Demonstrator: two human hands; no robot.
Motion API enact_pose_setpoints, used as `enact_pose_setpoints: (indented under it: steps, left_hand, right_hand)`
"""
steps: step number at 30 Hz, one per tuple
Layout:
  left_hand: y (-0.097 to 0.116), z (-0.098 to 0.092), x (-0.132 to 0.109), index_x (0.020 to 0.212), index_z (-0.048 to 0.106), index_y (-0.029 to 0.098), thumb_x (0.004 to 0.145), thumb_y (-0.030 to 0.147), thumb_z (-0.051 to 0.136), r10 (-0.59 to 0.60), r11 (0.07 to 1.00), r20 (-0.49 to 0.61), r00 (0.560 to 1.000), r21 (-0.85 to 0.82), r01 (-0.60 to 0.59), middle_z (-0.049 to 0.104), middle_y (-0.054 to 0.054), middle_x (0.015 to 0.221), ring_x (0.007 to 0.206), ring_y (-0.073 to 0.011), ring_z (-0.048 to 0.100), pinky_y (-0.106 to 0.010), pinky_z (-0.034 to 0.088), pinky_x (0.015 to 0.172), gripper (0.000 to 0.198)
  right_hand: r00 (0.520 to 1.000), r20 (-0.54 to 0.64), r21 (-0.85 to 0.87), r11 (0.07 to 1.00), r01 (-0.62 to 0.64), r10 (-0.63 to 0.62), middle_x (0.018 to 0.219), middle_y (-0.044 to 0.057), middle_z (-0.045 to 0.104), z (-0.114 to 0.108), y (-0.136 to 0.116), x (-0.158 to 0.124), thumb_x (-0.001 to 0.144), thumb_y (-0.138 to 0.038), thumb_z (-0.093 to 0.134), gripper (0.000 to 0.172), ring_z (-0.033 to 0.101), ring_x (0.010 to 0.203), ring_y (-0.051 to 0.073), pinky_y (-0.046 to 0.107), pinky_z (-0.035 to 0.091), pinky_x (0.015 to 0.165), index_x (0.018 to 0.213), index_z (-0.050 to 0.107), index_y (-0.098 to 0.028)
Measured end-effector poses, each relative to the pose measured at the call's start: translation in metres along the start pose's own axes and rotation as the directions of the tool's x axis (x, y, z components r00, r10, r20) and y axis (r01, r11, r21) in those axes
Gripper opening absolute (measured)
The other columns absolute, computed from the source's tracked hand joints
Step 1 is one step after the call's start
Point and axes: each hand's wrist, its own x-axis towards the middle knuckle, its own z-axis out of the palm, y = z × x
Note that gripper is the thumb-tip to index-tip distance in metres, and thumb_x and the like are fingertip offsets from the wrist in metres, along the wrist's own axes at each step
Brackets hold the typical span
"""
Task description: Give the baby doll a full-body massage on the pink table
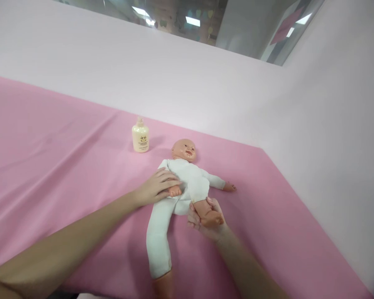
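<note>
A baby doll [190, 178] with a white cloth body lies on its back on the pink cloth [81, 182]. My left hand [157, 185] is laid over the doll's arm on the left side, its fingers curled across it at the belly, and the doll's small hand [175, 191] shows beneath them. Wrapped around the doll's lower leg is my right hand [216, 230], which holds that leg bent and raised, the foot [213, 219] toward me. The other leg [158, 241] stretches straight toward the near edge. The doll's far arm [216, 181] points out to the right.
A pale yellow bottle [141, 138] stands upright beyond my left hand, beside the doll's head. White walls [143, 70] border the cloth at the back and right, and a window [190, 20] is set high in the back wall. Creases run across the cloth on the left.
</note>
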Motion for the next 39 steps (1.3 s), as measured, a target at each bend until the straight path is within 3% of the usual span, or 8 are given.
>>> enact_pose_setpoints:
  steps: [6, 19, 23, 27, 30, 33, 39]
  left_hand:
    - [-0.003, 0.002, 0.0, 0.134, 0.06, 0.025, 0.102, 0.038, 0.044, 0.027, 0.995, 0.032, 0.999, 0.096, -0.03, 0.064, -0.012, 0.13, 0.124, -0.0251, 0.054, -0.049, 0.033, 0.115, 0.038]
    - [-0.001, 0.002, 0.002, 0.136, 0.058, 0.025, 0.103, 0.037, 0.044, 0.054, 0.992, 0.018, 0.998, 0.111, -0.056, 0.065, -0.012, 0.129, 0.124, -0.0242, 0.054, -0.047, 0.034, 0.115, 0.039]
    - [-0.003, 0.0, 0.001, 0.134, 0.06, 0.024, 0.101, 0.038, 0.047, 0.009, 0.999, 0.01, 1.0, 0.04, -0.01, 0.065, -0.012, 0.13, 0.124, -0.0248, 0.054, -0.047, 0.034, 0.114, 0.038]
    - [-0.008, -0.001, -0.001, 0.132, 0.06, 0.023, 0.097, 0.041, 0.054, -0.193, 0.977, -0.114, 0.975, -0.115, 0.18, 0.066, -0.011, 0.126, 0.12, -0.0261, 0.057, -0.044, 0.039, 0.11, 0.039]
    - [-0.017, 0.001, -0.002, 0.124, 0.062, 0.019, 0.096, 0.046, 0.054, -0.418, 0.886, -0.284, 0.863, -0.338, 0.318, 0.068, -0.011, 0.12, 0.112, -0.0251, 0.061, -0.042, 0.045, 0.104, 0.039]
    - [-0.028, 0.002, -0.003, 0.124, 0.059, 0.019, 0.097, 0.05, 0.052, -0.606, 0.752, -0.397, 0.689, -0.568, 0.335, 0.066, -0.011, 0.122, 0.115, -0.023, 0.061, -0.039, 0.044, 0.106, 0.041]
    - [-0.054, -0.005, -0.006, 0.129, 0.057, 0.03, 0.098, 0.057, 0.048, -0.862, 0.464, -0.357, 0.36, -0.841, 0.278, 0.067, -0.006, 0.123, 0.119, -0.0201, 0.061, -0.032, 0.049, 0.099, 0.042]
  right_hand:
    - [0.999, -0.05, -0.008, 1.0, -0.009, 0.009, 0.06, -0.001, 0.052, -0.004, 0.001, 0.002, 0.083, -0.064, 0.056, 0.054, 0.04, 0.054, 0.011, 0.026, 0.043, 0.062, 0.088, 0.067, -0.012]
    - [0.993, -0.119, -0.042, 0.999, 0.008, -0.013, 0.06, 0.0, 0.054, 0.005, -0.001, 0.0, 0.081, -0.063, 0.061, 0.054, 0.047, 0.057, 0.012, 0.026, 0.045, 0.066, 0.086, 0.069, -0.01]
    - [0.997, -0.065, -0.069, 0.997, 0.046, -0.05, 0.06, 0.0, 0.055, 0.007, -0.002, 0.001, 0.084, -0.062, 0.058, 0.053, 0.046, 0.058, 0.013, 0.028, 0.044, 0.067, 0.087, 0.069, -0.01]
    - [0.993, 0.11, -0.097, 0.994, 0.058, -0.048, 0.06, 0.001, 0.057, 0.003, 0.003, -0.001, 0.083, -0.068, 0.054, 0.057, 0.048, 0.056, 0.013, 0.032, 0.044, 0.071, 0.089, 0.067, -0.012]
    - [0.968, 0.247, -0.135, 0.991, -0.018, 0.051, 0.062, 0.003, 0.063, -0.006, 0.012, -0.003, 0.075, -0.07, 0.059, 0.06, 0.055, 0.058, 0.015, 0.034, 0.045, 0.072, 0.091, 0.065, -0.013]
    - [0.928, 0.312, -0.197, 0.969, -0.146, 0.203, 0.07, 0.008, 0.069, -0.015, 0.021, -0.006, 0.065, -0.069, 0.065, 0.064, 0.064, 0.066, 0.02, 0.034, 0.047, 0.07, 0.094, 0.064, -0.011]
    - [0.871, 0.341, -0.357, 0.906, -0.229, 0.355, 0.086, 0.015, 0.074, -0.007, 0.018, -0.003, 0.055, -0.065, 0.075, 0.069, 0.071, 0.084, 0.029, 0.04, 0.053, 0.078, 0.096, 0.064, -0.011]
